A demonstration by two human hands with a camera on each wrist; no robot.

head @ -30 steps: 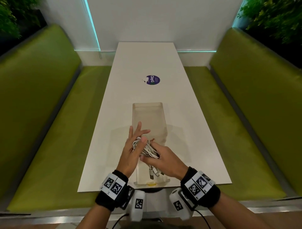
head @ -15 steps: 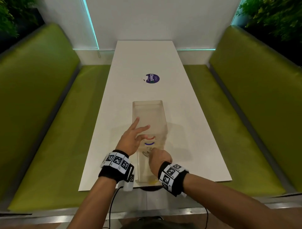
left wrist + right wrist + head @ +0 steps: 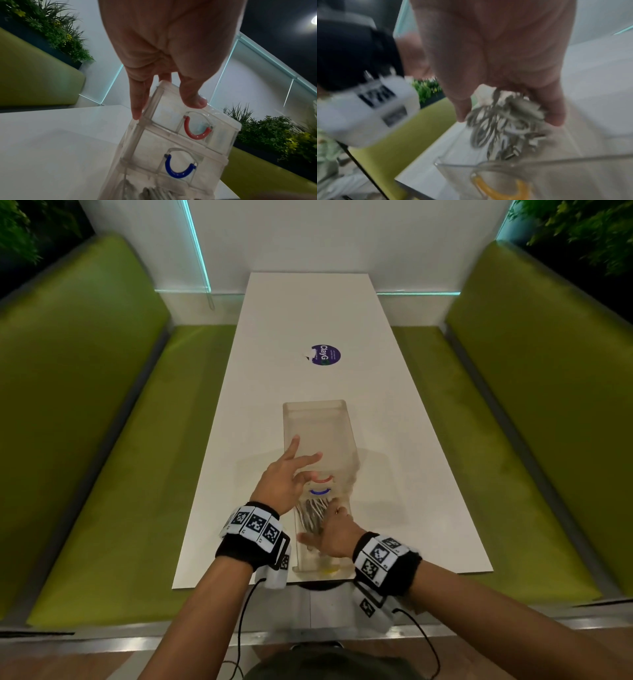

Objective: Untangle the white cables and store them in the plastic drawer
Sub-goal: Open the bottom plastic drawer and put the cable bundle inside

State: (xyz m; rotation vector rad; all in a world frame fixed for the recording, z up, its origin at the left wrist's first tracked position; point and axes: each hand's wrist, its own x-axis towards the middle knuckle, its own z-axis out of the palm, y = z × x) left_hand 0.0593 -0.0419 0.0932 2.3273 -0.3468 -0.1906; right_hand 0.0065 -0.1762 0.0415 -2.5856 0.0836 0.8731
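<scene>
A clear plastic drawer unit stands on the white table. Its bottom drawer, the one with the yellow handle, is pulled out toward me. The bundle of white cables lies inside that drawer. My right hand is down in the drawer, and in the right wrist view its thumb and fingers curl round the cables. My left hand rests on the unit's top with straight, spread fingers. The drawers with the red handle and the blue handle are closed.
A purple round sticker lies further up the table. Green benches run along both sides, with a white wall at the far end. The pulled-out drawer reaches the table's near edge.
A second ago both hands held the bundle above the drawer. My right hand has since brought it down into the drawer, and my left hand let go and moved onto the unit's top.
</scene>
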